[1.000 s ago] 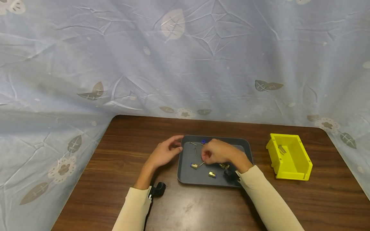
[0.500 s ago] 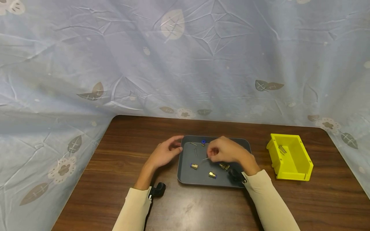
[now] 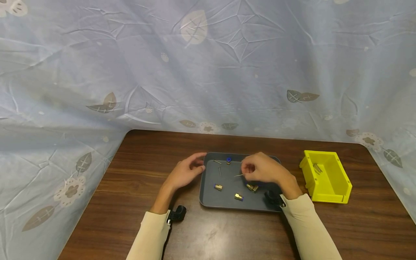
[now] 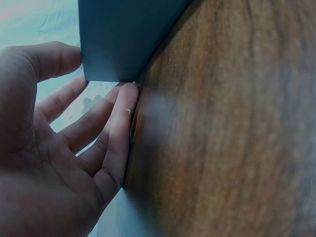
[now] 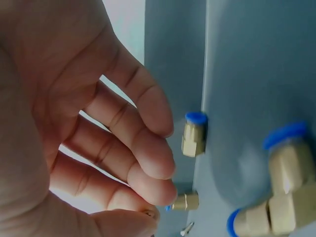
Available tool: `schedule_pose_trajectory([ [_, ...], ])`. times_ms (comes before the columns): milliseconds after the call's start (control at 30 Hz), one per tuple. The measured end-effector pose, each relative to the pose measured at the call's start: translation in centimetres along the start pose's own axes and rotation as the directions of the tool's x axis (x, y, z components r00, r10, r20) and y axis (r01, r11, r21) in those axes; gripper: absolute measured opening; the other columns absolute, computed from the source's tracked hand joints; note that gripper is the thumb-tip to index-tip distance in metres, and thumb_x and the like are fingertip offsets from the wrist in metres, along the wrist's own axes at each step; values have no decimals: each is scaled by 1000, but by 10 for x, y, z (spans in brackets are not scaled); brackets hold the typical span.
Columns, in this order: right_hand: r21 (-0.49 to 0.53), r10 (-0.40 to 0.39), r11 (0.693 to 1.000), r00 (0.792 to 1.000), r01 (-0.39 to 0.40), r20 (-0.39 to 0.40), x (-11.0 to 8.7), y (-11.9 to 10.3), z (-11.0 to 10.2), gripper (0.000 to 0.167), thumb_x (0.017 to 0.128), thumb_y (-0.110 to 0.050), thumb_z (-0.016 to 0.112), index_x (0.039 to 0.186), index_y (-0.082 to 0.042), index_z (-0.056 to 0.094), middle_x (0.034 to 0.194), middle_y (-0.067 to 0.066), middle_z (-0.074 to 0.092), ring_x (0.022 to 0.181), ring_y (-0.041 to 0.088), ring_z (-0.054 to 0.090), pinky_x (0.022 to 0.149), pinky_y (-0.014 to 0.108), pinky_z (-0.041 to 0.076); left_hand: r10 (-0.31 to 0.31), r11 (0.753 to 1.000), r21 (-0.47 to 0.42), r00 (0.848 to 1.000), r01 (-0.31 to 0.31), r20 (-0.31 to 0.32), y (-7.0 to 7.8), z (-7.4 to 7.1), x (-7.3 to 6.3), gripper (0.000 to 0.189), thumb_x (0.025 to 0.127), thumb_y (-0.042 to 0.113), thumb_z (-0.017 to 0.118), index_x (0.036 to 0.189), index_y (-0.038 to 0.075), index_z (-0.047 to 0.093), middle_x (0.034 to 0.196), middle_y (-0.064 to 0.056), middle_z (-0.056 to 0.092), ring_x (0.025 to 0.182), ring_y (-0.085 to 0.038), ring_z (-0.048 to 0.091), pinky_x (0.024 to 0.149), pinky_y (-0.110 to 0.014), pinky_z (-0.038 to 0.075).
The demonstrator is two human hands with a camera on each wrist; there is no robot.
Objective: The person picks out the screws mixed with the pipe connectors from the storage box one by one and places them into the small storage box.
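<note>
My right hand (image 3: 264,169) is over the right half of the grey tray (image 3: 224,201), pinching a thin screw (image 3: 238,175) between thumb and index finger. In the right wrist view only a small end of it shows at the fingertips. My left hand (image 3: 184,174) rests against the tray's left side; in the left wrist view its thumb touches the rim and the loosely spread fingers lie by the wall. Brass fittings with blue collars (image 3: 218,187) lie in the tray, two of them close together (image 3: 252,187) below my right hand. Two loose screws (image 3: 219,171) are near the tray's upper left.
A yellow bin (image 3: 328,196) stands right of the tray with several screws (image 3: 317,168) inside. Both stand on a brown wooden table (image 3: 149,155). A patterned curtain (image 3: 227,90) hangs behind it. Black wrist cameras (image 3: 177,213) are strapped to both forearms.
My right hand has moved right across the tray with the screw pinched in it, uncovering the blue-collared fitting at the back and the pair below. My left hand has stayed put.
</note>
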State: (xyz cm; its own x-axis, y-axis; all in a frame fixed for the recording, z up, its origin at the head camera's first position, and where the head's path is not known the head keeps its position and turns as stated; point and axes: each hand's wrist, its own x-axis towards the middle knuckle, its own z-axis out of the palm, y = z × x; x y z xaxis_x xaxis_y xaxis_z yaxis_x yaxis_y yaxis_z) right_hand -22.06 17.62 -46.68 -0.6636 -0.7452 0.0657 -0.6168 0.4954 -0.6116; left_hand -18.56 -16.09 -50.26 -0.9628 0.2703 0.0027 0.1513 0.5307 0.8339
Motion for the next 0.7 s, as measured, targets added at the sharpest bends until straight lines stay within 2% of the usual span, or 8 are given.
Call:
schedule_pose_trajectory([
  [233,-18,42,999,999,-42,-32,-10,5,-5,21,85,-4,79,83,-23,68,75,-14,58,69,8,56,65,29,49,-2,1000,-6,1000,2,6,0,0,-1,52,107,21,70,158,18,61,130,-10,77,107,-25,72,96,-52,55],
  [500,-36,37,999,998,-39,-54,-21,15,-10,23,86,-4,77,82,-23,66,75,-14,57,69,8,55,64,29,49,1,1000,-4,1000,-1,8,0,0,0,52,107,22,70,158,18,61,131,-10,77,108,-26,72,97,-53,54],
  [700,-41,62,997,995,-65,-73,-31,19,-16,23,86,-5,78,83,-24,65,74,-14,56,69,9,55,64,30,47,0,1000,-3,1000,0,4,-1,0,0,52,107,22,70,158,18,61,130,-10,77,108,-25,72,97,-53,55],
])
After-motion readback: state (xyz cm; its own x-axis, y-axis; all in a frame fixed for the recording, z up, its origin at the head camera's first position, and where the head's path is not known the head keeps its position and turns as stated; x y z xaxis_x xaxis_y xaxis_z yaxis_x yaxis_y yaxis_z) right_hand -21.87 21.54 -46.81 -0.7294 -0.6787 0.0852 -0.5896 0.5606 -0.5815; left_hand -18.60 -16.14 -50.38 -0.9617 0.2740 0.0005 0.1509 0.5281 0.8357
